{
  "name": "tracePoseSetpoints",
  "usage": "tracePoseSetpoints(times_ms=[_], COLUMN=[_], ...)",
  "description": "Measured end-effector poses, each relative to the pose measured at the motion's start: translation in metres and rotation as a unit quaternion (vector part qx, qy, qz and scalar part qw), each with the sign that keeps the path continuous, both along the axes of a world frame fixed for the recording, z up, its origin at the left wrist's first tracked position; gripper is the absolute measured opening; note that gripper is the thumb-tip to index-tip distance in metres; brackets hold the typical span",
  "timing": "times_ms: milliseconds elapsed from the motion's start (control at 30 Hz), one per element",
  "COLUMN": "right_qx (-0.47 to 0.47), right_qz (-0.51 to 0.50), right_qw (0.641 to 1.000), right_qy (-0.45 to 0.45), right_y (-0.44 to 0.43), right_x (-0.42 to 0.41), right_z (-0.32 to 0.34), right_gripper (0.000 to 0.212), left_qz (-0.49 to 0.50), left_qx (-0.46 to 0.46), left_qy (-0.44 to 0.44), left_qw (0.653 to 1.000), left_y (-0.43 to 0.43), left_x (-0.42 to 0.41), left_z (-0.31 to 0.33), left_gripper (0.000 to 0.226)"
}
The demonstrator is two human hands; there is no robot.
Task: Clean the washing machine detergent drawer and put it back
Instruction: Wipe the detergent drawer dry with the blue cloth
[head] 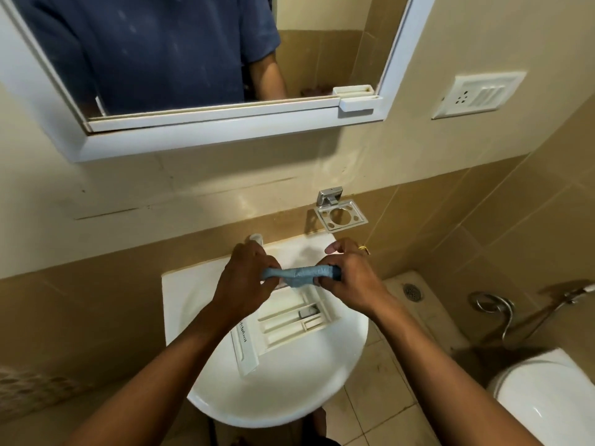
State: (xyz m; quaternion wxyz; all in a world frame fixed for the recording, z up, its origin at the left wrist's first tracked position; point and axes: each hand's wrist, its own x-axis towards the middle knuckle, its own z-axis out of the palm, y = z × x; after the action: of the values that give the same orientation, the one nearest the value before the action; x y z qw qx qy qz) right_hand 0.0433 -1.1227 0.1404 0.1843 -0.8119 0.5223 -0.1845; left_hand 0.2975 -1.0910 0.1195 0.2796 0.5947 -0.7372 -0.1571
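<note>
Left hand [249, 272] and right hand [347, 278] each clench an end of the twisted blue cloth [301, 275], apparently wringing it over the white plastic detergent drawer [286, 320] lying in the white ceramic basin [277, 403].

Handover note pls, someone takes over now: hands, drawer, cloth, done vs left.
Left hand: grip on one end of the blue cloth.
Right hand: grip on the other end; cloth twisted between them, over the sink.
Detergent drawer: lying in the sink basin, compartments up.
Done: drawer out and at the sink; how clean, cannot tell.
Left: finish cleaning, refit drawer; washing machine not in view.
</note>
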Motion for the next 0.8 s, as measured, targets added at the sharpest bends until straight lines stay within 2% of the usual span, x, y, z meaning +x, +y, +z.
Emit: tracePoseSetpoints(times_ms=[67, 100, 167, 267, 367, 433, 500, 567, 667, 733, 800], right_qx=[-0.024, -0.011, 0.022, 0.028, -0.082, -0.219, -0.299, -0.274, -0.183, -0.144, -0.132], right_qz=[0.017, 0.032, 0.07, 0.087, 0.055, 0.012, -0.016, 0.007, 0.063, 0.058, 0.045], right_qw=[0.997, 0.997, 0.997, 0.996, 0.995, 0.976, 0.954, 0.961, 0.979, 0.985, 0.987], right_qy=[0.066, 0.062, 0.037, 0.006, -0.014, 0.003, 0.019, 0.031, 0.062, 0.073, 0.075], right_y=[-0.007, -0.01, -0.017, -0.041, -0.081, -0.111, -0.135, -0.149, -0.145, -0.139, -0.139], right_x=[-0.012, -0.018, -0.029, -0.047, -0.057, -0.059, -0.058, -0.056, -0.065, -0.075, -0.078], right_z=[0.0, 0.001, 0.007, 0.028, 0.049, 0.057, 0.052, 0.032, -0.006, -0.018, -0.021], right_gripper=[0.02, 0.019, 0.022, 0.03, 0.023, 0.018, 0.016, 0.019, 0.023, 0.031, 0.038], left_qz=[-0.031, -0.059, -0.101, -0.098, -0.043, -0.013, -0.012, -0.02, -0.037, -0.043, -0.045], left_qx=[0.024, 0.048, 0.072, -0.001, -0.122, -0.195, -0.235, -0.237, -0.143, -0.09, -0.059], left_qy=[0.026, 0.046, 0.067, 0.033, -0.002, -0.024, -0.069, -0.12, -0.166, -0.187, -0.186], left_qw=[0.999, 0.996, 0.99, 0.995, 0.992, 0.98, 0.969, 0.964, 0.975, 0.977, 0.98], left_y=[-0.011, -0.016, -0.026, -0.053, -0.087, -0.107, -0.121, -0.131, -0.124, -0.114, -0.107], left_x=[-0.011, -0.017, -0.028, -0.047, -0.071, -0.086, -0.097, -0.102, -0.102, -0.103, -0.101], left_z=[-0.002, 0.0, 0.005, 0.018, 0.04, 0.052, 0.049, 0.025, -0.013, -0.024, -0.027], left_gripper=[0.007, 0.008, 0.023, 0.031, 0.031, 0.028, 0.03, 0.034, 0.055, 0.066, 0.067])
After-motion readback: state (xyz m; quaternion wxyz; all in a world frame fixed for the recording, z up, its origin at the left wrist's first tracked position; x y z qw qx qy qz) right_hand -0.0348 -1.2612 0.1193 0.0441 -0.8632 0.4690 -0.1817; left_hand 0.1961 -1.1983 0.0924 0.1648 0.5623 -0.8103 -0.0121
